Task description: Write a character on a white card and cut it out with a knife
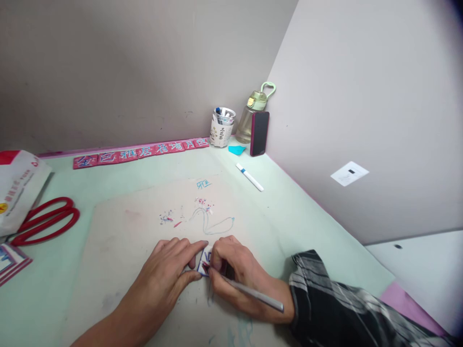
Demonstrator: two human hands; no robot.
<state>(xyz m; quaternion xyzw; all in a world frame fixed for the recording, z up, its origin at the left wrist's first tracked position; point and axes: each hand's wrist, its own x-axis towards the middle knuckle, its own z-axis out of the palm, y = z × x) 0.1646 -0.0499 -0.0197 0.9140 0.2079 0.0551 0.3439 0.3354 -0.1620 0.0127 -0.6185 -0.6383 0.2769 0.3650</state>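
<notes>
My left hand (pixel 170 270) lies on a pale cutting board (pixel 119 241), its fingers pressed on a small white block (pixel 203 264) with blue and red marks. My right hand (pixel 231 274) is closed around a thin silver carving tool (pixel 253 294), whose tip meets the block. Small shavings (pixel 202 202) and blue pen lines lie on the board just beyond the hands.
Red scissors (pixel 47 221) and a white bag (pixel 18 188) sit at the left. A row of pink carved blocks (pixel 141 152) lines the back wall. A cup of pens (pixel 222 126), a water bottle (pixel 253 111), a phone (pixel 259 133) and a white marker (pixel 249 177) stand in the corner.
</notes>
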